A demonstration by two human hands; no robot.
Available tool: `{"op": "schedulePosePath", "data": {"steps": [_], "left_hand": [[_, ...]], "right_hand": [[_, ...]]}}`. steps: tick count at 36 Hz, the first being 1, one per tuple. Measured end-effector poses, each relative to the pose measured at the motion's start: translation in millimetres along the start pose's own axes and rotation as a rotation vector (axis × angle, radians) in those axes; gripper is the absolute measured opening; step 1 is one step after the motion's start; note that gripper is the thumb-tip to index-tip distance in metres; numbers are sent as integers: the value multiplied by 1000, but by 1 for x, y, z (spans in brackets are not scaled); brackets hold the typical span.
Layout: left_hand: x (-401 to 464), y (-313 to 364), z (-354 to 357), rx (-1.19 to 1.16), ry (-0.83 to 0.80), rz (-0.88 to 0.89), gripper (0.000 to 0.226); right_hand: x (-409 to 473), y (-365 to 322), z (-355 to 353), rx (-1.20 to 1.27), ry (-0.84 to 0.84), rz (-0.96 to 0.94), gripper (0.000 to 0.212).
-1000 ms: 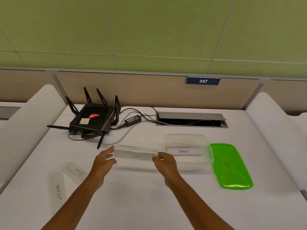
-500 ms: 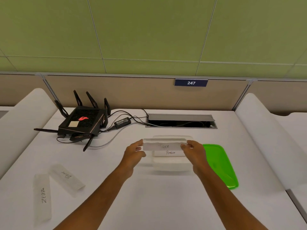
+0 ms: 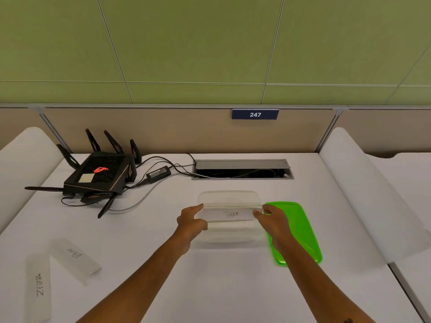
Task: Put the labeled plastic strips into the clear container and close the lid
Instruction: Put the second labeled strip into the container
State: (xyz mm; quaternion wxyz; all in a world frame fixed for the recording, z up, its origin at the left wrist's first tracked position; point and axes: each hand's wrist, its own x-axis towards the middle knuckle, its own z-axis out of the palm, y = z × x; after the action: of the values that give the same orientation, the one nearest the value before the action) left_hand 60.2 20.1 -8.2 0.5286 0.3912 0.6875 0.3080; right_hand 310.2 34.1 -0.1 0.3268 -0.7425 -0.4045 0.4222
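While both hands pinch TIGER strip over container, green lid (right) lies beside; router far-left.

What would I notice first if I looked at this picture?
Probably the bright green lid lying on the white table, right of the clear container. Next, the left hand and right hand holding the strip marked TIGER over that container. At the back left sits a black router with a red glowing logo.
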Motion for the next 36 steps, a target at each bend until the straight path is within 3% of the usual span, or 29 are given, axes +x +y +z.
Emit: {"op": "schedulePosePath", "data": {"steps": [9, 19, 25, 31, 36], "left_hand": [[7, -4, 7, 130, 41, -33, 78], [15, -12, 12, 298, 36, -97, 78], [17, -12, 19, 522, -5, -133, 75], [18, -12, 26, 654, -32, -157, 69], [20, -11, 31, 660, -20, -154, 65]], "right_hand": [[15, 13, 7, -331, -35, -39, 54], [31, 31, 19, -648, -154, -46, 70], [38, 36, 22, -864, -214, -105, 77], [39, 34, 23, -942, -249, -97, 92], [35, 30, 21, -886, -225, -79, 84]]}}
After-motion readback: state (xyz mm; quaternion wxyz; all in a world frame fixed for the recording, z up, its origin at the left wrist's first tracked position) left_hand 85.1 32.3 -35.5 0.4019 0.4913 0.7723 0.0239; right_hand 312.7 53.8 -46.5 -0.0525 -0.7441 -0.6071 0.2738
